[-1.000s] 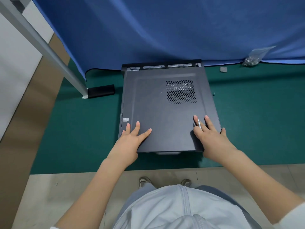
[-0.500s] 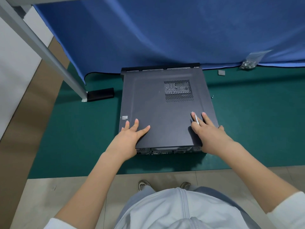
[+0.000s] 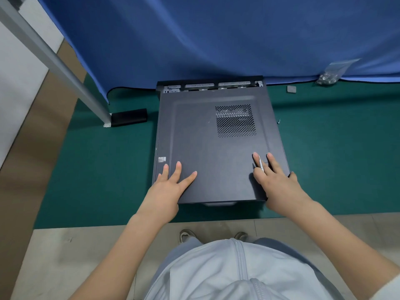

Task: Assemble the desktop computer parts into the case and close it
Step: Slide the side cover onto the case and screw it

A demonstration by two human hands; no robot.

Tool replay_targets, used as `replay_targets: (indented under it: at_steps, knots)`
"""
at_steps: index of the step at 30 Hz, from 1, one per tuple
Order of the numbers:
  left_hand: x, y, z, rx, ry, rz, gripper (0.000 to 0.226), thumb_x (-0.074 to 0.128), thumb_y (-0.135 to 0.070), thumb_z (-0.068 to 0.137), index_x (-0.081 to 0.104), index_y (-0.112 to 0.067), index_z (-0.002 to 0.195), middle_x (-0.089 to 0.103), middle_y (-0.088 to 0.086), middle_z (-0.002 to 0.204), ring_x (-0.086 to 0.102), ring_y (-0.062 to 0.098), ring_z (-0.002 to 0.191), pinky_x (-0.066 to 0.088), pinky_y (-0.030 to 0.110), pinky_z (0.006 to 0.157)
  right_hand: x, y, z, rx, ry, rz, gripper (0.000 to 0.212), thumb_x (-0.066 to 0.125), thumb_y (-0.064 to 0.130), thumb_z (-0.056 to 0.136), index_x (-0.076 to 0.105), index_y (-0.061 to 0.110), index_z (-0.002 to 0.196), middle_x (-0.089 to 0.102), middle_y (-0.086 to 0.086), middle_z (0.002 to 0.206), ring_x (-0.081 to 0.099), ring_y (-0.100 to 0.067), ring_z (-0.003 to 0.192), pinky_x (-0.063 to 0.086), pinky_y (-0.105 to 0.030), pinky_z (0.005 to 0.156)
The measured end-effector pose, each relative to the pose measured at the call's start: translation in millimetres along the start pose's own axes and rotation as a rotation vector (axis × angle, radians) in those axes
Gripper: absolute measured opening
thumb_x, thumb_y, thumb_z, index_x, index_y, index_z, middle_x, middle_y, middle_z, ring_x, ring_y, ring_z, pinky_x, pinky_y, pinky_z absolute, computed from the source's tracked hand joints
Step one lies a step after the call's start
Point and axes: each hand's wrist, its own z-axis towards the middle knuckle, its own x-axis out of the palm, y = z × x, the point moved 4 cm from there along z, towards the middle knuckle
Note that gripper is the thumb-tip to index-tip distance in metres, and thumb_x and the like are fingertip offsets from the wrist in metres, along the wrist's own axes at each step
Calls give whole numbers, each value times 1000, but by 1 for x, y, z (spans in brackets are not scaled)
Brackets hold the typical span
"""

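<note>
green mat [image 3: 335,169] fills the middle of the frame, with a blue cloth [image 3: 216,35] hanging across the top and pale floor tiles [image 3: 75,256] along the bottom; i see the case [image 3: 212,148] lying flat on the mat at centre, its dark side panel [image 3: 194,137] facing up and a vent grille [image 3: 235,120] in the panel's upper right; the panel sits short of the far edge, so a strip of metal frame [image 3: 207,85] shows at the top of the case; my left hand [image 3: 166,191] lies flat on the panel's lower left corner, fingers straight and spread apart, holding nothing; my right hand [image 3: 279,187] presses flat on the lower right corner, fingers straight, with a slim silver screwdriver [image 3: 260,163] tucked between two of them and lying along the panel; the thumb of that hand hangs over the right edge of the case; a loose screw [image 3: 279,121] lies on the mat just beside the case's right side; a bag of screws [image 3: 331,72] rests at the upper right against the cloth, with a small grey pad [image 3: 291,89] near it; a grey post [image 3: 54,61] slants down from the upper left to the mat, and a black block [image 3: 129,117] lies just beside its foot; my shoes [image 3: 188,236] show at bottom centre.
</note>
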Motion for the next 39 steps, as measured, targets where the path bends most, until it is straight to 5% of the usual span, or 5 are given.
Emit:
replay_targets:
  at_steps: [18,24,29,35,39]
  knots:
    - [11,12,-17,17,-166,-400,91,58,6,79,19,-36,150,-13,-21,151,-9,13,147,1,16,112,5,1,-4,-102,-26,80,46,60,18,83,26,19,113,-21,2,158,-19,-27,145,23,-67,106]
    - [13,12,-28,-259,-324,-843,87,79,-38,74,31,-33,147,14,-14,154,6,7,146,13,30,117,-3,-22,-10,-58,-97,569,121,83,54,60,10,18,150,25,4,153,10,-9,145,17,-49,115]
    - [29,5,-43,-730,-648,-1152,67,70,-27,86,35,-17,143,37,5,142,44,17,124,36,34,107,5,-36,-23,85,-478,926,28,70,28,84,44,20,81,63,-3,109,56,-23,107,39,-22,78]
    - [60,-3,-42,-779,-452,-2011,38,55,-13,96,46,-2,131,60,10,126,64,18,103,50,31,88,13,-31,-36,294,-639,1108,27,41,38,99,33,22,80,54,-6,75,53,-25,69,38,-32,56]
    - [60,8,-42,-706,-344,-2042,28,54,-15,97,52,-6,124,64,7,117,67,14,94,51,28,85,15,-16,-33,267,-559,857,27,39,44,98,38,19,88,53,2,72,48,-25,68,35,-34,65]
